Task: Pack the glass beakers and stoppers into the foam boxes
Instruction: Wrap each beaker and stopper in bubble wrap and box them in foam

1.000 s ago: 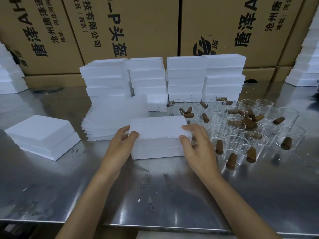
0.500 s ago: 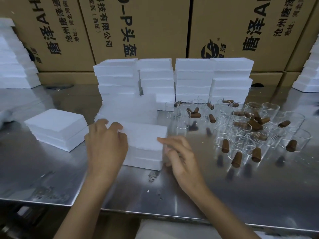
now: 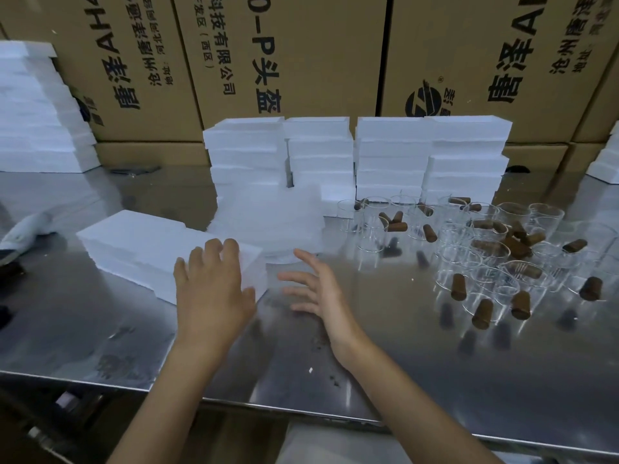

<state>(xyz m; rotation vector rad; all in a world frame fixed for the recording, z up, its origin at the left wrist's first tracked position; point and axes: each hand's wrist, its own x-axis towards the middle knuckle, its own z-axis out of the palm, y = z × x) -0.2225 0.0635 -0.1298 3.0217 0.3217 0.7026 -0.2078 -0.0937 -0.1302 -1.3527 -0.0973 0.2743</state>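
A closed white foam box [image 3: 252, 262] lies on the steel table [image 3: 418, 356], pushed up against another closed foam box [image 3: 134, 241] to its left. My left hand [image 3: 214, 289] rests flat on top of it, fingers reaching its far edge. Just right of the box, my right hand [image 3: 316, 291] hovers over the table with spread fingers and holds nothing. Several clear glass beakers [image 3: 489, 252] stand clustered at the right, with brown stoppers [image 3: 457, 287] lying in and among them.
Stacks of foam boxes [image 3: 388, 155] line the back, with a pile of thin foam sheets [image 3: 274, 226] in front of them. More foam stacks stand at the far left [image 3: 33, 112] and right edge [image 3: 603, 165]. Cardboard cartons [image 3: 301, 55] form the back wall.
The closed foam box slid left across the table under my left hand until it met the other box. My right hand came off the box and opened.
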